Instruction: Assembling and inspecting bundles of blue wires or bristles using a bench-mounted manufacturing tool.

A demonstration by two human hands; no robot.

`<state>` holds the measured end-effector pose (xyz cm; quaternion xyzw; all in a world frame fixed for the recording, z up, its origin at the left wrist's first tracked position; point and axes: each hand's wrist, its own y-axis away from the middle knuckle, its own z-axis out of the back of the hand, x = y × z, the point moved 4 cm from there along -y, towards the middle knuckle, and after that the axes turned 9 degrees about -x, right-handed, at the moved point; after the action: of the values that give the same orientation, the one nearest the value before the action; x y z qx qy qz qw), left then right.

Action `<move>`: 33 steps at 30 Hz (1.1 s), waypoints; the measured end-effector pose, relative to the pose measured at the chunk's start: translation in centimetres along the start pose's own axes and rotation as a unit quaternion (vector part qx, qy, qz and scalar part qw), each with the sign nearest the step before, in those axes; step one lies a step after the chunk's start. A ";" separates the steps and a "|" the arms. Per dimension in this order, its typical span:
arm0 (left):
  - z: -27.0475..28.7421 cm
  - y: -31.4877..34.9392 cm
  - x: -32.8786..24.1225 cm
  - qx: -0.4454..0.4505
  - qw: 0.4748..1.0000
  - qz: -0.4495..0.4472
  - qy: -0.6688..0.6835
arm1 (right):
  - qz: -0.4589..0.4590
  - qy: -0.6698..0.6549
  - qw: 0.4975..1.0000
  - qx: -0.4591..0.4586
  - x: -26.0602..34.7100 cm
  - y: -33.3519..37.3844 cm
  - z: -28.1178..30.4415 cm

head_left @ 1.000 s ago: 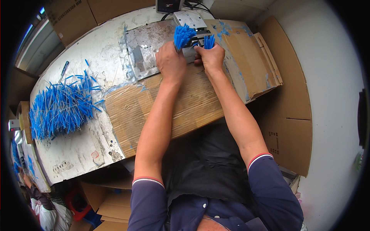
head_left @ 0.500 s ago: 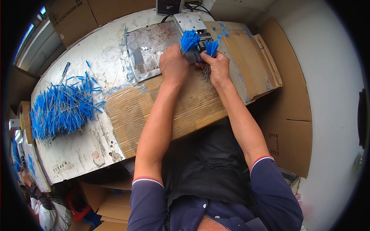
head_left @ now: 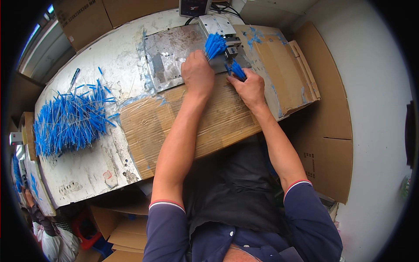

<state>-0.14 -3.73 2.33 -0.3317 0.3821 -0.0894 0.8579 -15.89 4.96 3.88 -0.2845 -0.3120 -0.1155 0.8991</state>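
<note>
Blue-tipped wires fill both of our hands at the far side of the counter (head_left: pixel 87 174), right up against the small metal machine (head_left: pixel 227 41). Our left hand (head_left: pixel 197 75) is clamped around a thick bundle (head_left: pixel 214 45) whose blue ends fan out just left of the machine, and our right hand (head_left: pixel 249 89) is closed on a smaller bunch (head_left: pixel 236 70) just in front of the machine. Both hands rest over the grey metal plate (head_left: pixel 168 54) and the flattened cardboard sheet (head_left: pixel 209 122) that lie in front of the machine. We judge these wires to be very light, thin and springy: they splay at the tips, so a loose hold would let single strands slip out, and a grip around the middle of the bundle, below the blue ends, looks the surest. They seem bendable rather than fragile. Well to the left of the machine, a big loose heap of the same wires (head_left: pixel 70 120) lies spread on the counter, with a dark pen-like tool (head_left: pixel 73 78) just beyond it.
</note>
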 end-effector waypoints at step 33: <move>0.1 0.0 0.1 0.009 0.998 0.003 0.054 | -0.234 -0.281 0.931 -0.010 -1.8 -3.5 -3.0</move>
<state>-0.02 -3.67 2.31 -0.3180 0.4281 -0.1079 0.8391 -17.17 0.41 2.31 -0.2332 -0.6082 -0.2414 0.7193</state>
